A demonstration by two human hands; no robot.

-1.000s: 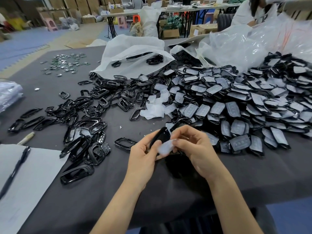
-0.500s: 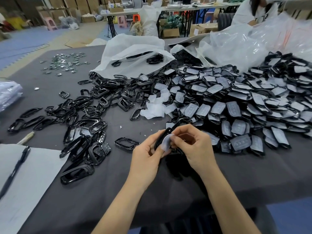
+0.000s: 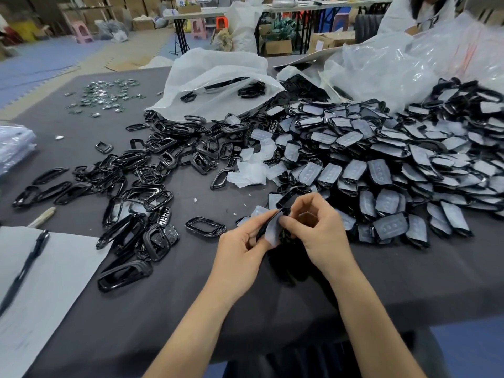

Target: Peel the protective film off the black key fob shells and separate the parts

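Head: shell (image 3: 285,200) seemingly diagonal, up-right.

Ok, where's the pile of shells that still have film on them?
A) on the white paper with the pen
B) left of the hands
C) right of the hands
C: the film-covered shells are heaped right of the right hand, which pinches the film on the shell in the left hand; bare frames lie to the left.
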